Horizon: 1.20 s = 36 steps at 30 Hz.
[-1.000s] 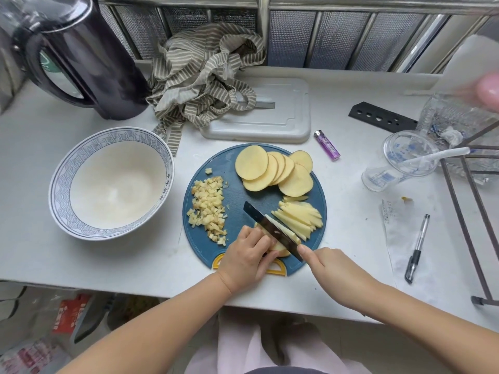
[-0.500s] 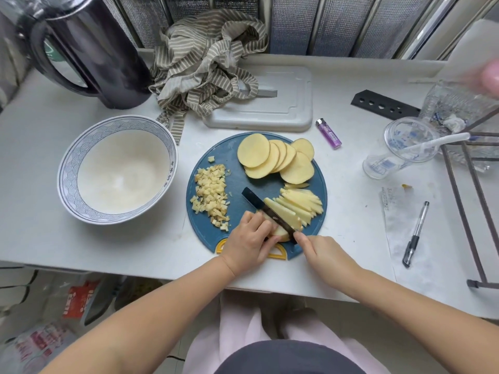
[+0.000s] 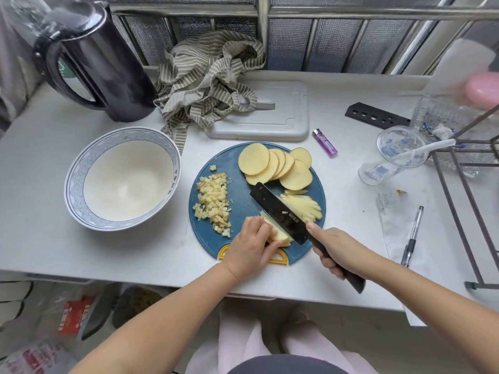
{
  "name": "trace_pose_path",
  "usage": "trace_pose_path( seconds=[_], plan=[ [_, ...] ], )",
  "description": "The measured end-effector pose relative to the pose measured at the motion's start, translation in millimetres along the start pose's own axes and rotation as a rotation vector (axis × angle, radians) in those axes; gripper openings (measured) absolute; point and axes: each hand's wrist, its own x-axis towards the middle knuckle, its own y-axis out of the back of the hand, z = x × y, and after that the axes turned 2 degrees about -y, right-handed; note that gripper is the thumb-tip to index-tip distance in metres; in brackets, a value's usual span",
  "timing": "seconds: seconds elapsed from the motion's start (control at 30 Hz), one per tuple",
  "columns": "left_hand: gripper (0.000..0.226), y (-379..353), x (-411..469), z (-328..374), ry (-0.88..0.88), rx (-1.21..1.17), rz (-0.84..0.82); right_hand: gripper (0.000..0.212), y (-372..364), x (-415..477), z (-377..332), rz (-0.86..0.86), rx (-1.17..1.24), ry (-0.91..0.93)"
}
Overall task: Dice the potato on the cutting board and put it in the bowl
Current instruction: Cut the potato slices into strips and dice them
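Note:
A round blue cutting board [image 3: 237, 174] lies at the table's front. On it are fanned potato slices [image 3: 272, 166] at the back, a pile of diced potato [image 3: 213, 203] on the left, and cut strips [image 3: 305, 206] on the right. My left hand [image 3: 251, 245] holds down a stack of potato slices [image 3: 278, 234] at the board's near edge. My right hand [image 3: 337, 252] grips the handle of a black knife [image 3: 278, 211], whose blade is tilted flat-side up against that stack. The blue-patterned white bowl [image 3: 78, 171] stands empty to the left of the board.
A black kettle [image 3: 102, 68] stands at the back left, a striped cloth [image 3: 208, 82] and a grey tray [image 3: 275, 114] behind the board. A purple lighter [image 3: 324, 143], a plastic cup [image 3: 391, 155], a pen [image 3: 411, 236] and a metal rack [image 3: 464, 201] lie to the right.
The knife blade has lifted and tilted so its flat side shows. My left hand still holds the slice stack; the view has shifted slightly.

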Motion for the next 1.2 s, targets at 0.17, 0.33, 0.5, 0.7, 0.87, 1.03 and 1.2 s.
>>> trace_pose_path(
  seconds=[0.17, 0.33, 0.5, 0.7, 0.87, 1.03, 1.2],
  plan=[
    [0.023, -0.7, -0.6, -1.3, -0.035, -0.001, 0.024, 0.057, -2.8, -13.8, -4.4, 0.064, -0.079, -0.003],
    [0.022, -0.3, -0.6, -1.2, -0.022, -0.017, 0.029, 0.057, -4.8, -17.2, -4.0, 0.083, -0.152, -0.001],
    [0.020, 1.1, -0.1, -0.1, -0.035, -0.015, 0.035, 0.056, -6.3, -18.0, -5.2, 0.100, -0.236, -0.017],
    [0.019, 0.7, 0.4, 0.0, -0.043, -0.016, 0.030, 0.056, -15.5, -24.2, -9.7, 0.146, -0.415, 0.061],
    [0.020, 0.5, 2.1, 0.8, -0.055, -0.040, 0.053, 0.056, -19.5, -21.6, -8.6, 0.144, -0.414, 0.058],
    [0.017, 1.5, 3.6, 1.0, -0.055, -0.049, 0.051, 0.056, -24.9, -15.8, -4.1, 0.153, -0.417, 0.062],
    [0.019, 2.2, 3.9, -0.4, -0.048, -0.046, 0.028, 0.054, -28.0, -5.9, 5.1, 0.139, -0.340, 0.054]
  ],
)
